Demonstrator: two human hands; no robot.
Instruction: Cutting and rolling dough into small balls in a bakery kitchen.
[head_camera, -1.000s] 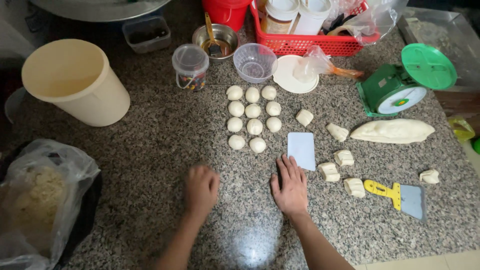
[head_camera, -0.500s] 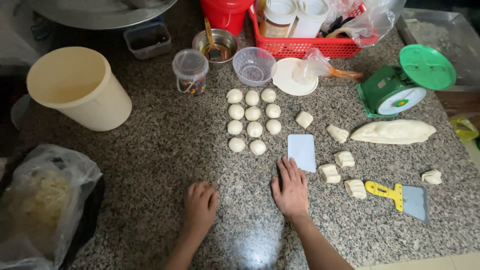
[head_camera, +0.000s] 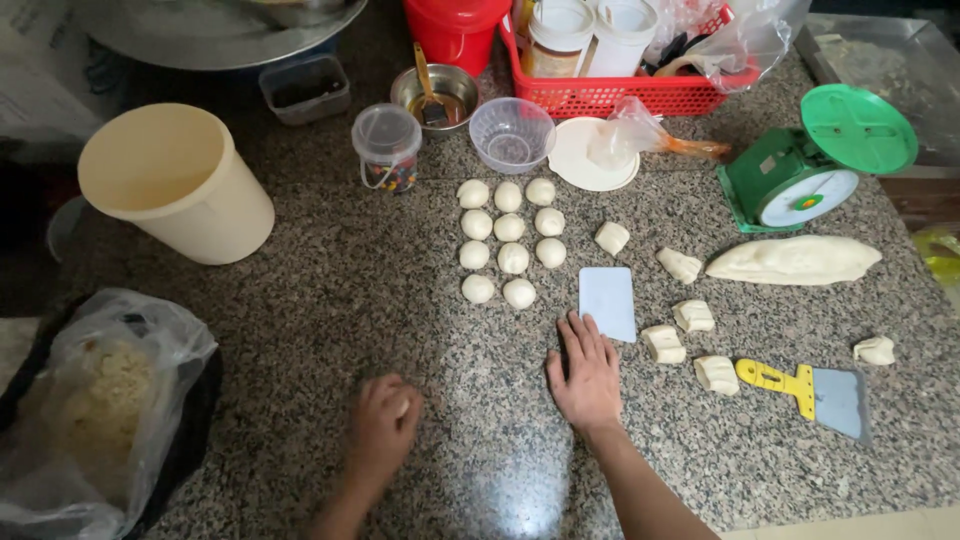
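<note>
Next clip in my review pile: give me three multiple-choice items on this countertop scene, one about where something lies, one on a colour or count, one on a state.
1. Where does the pale plastic card lie?
A. Just beyond the right hand's fingertips
B. Inside the bucket
C. On top of the scale

2. How many round dough balls sit in the neat cluster?
A. Six
B. Eleven
C. Twenty

3. How is the left hand posed?
A. Spread flat
C. Gripping the scraper
B. Cupped over a bit of dough

Answers: 1 A, the card lies flat on the granite counter just ahead of the right hand. 2 B, three rows of three plus a row of two. 3 B, the fingers curl and pale dough shows between them.
</note>
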